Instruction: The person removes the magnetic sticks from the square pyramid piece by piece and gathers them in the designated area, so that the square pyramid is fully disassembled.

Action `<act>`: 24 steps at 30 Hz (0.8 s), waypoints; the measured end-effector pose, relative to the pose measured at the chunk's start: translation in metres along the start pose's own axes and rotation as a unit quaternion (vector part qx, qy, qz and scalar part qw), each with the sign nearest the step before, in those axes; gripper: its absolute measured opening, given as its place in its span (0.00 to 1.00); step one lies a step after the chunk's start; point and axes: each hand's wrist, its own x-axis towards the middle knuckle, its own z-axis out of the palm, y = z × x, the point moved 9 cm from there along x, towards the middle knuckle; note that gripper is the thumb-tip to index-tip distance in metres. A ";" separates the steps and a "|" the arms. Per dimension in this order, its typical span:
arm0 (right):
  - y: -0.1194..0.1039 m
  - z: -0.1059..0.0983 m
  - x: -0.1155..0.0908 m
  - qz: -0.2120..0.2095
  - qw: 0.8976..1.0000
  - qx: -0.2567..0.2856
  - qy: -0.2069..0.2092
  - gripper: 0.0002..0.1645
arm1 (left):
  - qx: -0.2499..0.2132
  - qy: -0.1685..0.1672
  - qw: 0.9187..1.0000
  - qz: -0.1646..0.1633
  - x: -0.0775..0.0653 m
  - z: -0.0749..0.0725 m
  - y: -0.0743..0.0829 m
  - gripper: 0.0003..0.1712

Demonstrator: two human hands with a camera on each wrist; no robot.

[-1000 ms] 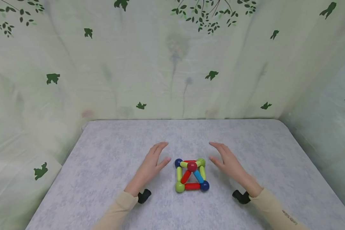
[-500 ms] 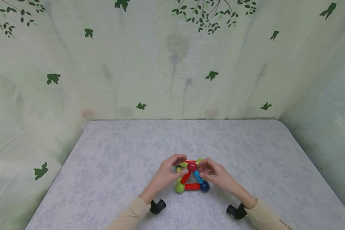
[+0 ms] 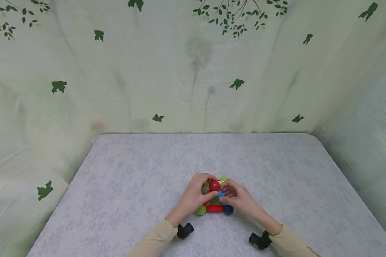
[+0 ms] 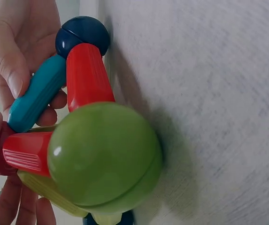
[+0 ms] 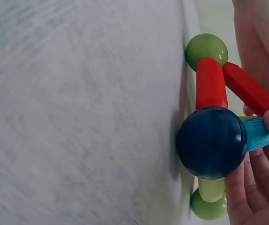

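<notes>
A pyramid of toy building rods and balls (image 3: 214, 208) stands on the table, between both hands. Its top is a red ball (image 3: 214, 185); green and navy balls (image 5: 211, 143) form the base corners. My left hand (image 3: 193, 195) pinches the red ball, its thumb visible at the ball in the left wrist view. With thumb and fingers, my right hand (image 3: 242, 200) grips the light blue rod (image 4: 38, 93) that slopes from the red ball to the near right navy ball. Both hands hide parts of the rear and side rods in the head view.
The pyramid rests on a grey mottled table (image 3: 132, 167). Behind the table hangs a pale curtain (image 3: 180, 71) with leaf prints. Black wrist cameras (image 3: 184, 231) hang under both wrists, near the table surface.
Both hands have come inward from either side of the pyramid to its top. The left has taken hold of the red ball, the right of the light blue rod. The pyramid stays about in place.
</notes>
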 end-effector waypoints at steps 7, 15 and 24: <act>-0.001 0.002 -0.001 -0.014 1.000 0.001 0.010 0.16 | -0.021 0.001 1.000 -0.002 -0.001 -0.003 -0.002 0.21; -0.001 0.004 -0.002 -0.008 1.000 0.003 0.020 0.16 | -0.041 -0.010 0.999 0.003 0.000 -0.004 -0.004 0.20; 0.002 0.006 -0.004 0.011 1.000 0.004 0.023 0.17 | -0.050 0.002 0.999 0.014 0.001 -0.011 -0.006 0.19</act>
